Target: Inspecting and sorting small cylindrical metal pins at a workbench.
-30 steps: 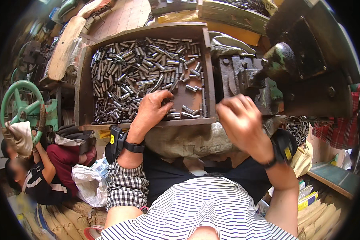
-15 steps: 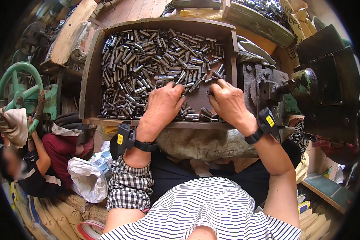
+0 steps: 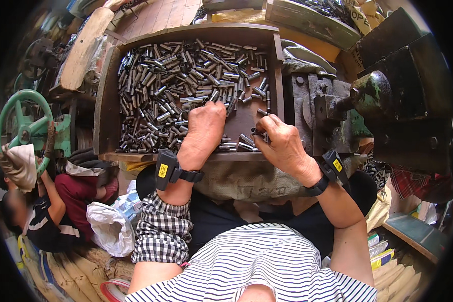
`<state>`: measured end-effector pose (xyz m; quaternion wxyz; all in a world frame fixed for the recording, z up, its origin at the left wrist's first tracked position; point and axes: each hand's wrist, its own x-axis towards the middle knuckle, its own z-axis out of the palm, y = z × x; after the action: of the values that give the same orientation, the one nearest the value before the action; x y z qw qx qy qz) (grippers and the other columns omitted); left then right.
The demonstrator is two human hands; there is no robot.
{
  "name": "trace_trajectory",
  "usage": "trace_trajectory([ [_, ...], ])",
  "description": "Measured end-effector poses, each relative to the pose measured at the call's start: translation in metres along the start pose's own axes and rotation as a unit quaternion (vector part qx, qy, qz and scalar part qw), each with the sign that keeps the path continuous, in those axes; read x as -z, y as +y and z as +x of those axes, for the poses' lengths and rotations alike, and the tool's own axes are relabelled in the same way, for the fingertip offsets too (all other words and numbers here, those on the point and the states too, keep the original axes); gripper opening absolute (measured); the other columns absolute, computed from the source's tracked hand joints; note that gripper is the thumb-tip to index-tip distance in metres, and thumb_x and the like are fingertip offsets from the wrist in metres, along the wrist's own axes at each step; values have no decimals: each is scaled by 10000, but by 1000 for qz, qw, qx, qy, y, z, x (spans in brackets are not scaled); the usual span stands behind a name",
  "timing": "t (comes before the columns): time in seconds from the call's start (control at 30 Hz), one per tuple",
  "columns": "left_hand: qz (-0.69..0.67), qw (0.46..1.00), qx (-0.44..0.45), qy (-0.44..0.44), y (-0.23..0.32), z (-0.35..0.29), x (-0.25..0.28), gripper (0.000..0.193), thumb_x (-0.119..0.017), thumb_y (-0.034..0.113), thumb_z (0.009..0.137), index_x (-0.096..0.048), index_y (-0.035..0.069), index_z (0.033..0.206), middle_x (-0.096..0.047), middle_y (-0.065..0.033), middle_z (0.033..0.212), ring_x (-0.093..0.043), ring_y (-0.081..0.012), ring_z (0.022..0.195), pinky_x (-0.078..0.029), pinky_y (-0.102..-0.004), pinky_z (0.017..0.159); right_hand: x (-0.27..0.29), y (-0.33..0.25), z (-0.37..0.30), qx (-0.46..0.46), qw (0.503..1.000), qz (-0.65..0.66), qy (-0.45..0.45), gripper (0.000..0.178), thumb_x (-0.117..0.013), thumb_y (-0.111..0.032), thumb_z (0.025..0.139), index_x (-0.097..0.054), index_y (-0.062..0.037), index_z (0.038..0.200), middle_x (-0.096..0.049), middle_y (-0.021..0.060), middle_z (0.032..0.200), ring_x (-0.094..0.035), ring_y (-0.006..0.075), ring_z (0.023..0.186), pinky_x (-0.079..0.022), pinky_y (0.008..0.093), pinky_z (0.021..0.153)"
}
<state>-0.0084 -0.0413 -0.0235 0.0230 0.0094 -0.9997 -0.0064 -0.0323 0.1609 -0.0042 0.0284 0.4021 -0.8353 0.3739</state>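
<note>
A shallow wooden tray in front of me holds a heap of short metal tubes. My left hand reaches over its near side, fingers curled down against the heap. Its fingertips are hidden, so I cannot tell what they grip. Toward the tray's right side, my right hand pinches a short dark metal tube between thumb and fingers, the round open end showing. Several loose tubes lie just left of that hand, and others lie beyond its fingertips.
Right of the tray stands a dark, greasy machine with a thick spindle. A green handwheel is at the left, near a seated person. White plastic bags lie on the floor. Another wooden tray of metal parts stands beyond.
The view has shifted, moving the tray slightly left in the picture. My right hand has come in toward the left hand, and the tube end in its pinch now shows plainly.
</note>
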Motion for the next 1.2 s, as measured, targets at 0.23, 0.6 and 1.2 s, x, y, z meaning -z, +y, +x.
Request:
trace_trajectory([
  [0.23, -93, 995, -35, -4, 0, 0, 5, 192, -648, 161, 729, -570, 14, 824, -626, -167, 740, -635, -310, 696, -515, -391, 639, 4, 3, 5, -32, 997, 72, 7, 359, -609, -20, 775, -507, -7, 1118, -608, 151, 878, -639, 272, 716, -510, 325, 597],
  [0.6, -805, 548, 130, -188, 10, -12, 16, 103, -462, 62, 799, -527, 32, 873, -565, -20, 666, -548, -74, 501, -432, -184, 383, 1, 6, -5, -334, 752, 568, 20, 200, -603, -85, 858, -530, 43, 993, -630, 84, 766, -647, 130, 610, -508, 200, 481],
  [1.2, -846, 492, 158, -134, 22, -16, 14, 154, -494, 57, 864, -577, 3, 982, -610, -82, 713, -600, -139, 505, -474, -200, 426, -9, 0, -1, -352, 739, 570, 72, 215, -632, -198, 871, -564, 5, 859, -632, 73, 663, -534, 48, 426, -390, 155, 355],
])
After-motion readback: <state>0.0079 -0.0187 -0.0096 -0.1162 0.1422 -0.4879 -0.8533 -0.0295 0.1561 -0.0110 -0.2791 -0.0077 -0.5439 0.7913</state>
